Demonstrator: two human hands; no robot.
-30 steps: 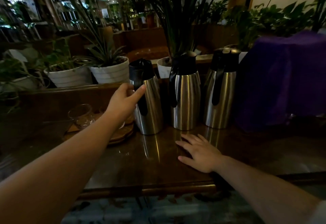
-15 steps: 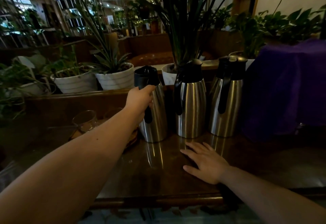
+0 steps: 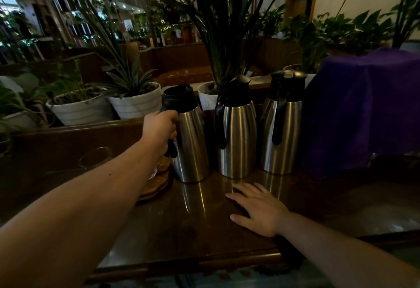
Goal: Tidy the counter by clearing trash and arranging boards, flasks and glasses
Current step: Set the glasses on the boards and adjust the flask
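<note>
Fingers of the left hand (image 3: 160, 128) wrap the left flask's (image 3: 189, 138) black handle; it leans. The right hand (image 3: 258, 209) lies flat and spread on the counter (image 3: 181, 231), near the middle flask (image 3: 236, 128).

We take the middle flask (image 3: 236, 128) as our mark: on the counter (image 3: 181, 226), one flask (image 3: 189, 138) stands just left, tilted, another (image 3: 283, 124) right. Stacked boards (image 3: 156, 184) and a glass (image 3: 95, 158) lie further left; potted plants (image 3: 136, 101) behind; a draped cloth (image 3: 363, 110) far right.
</note>
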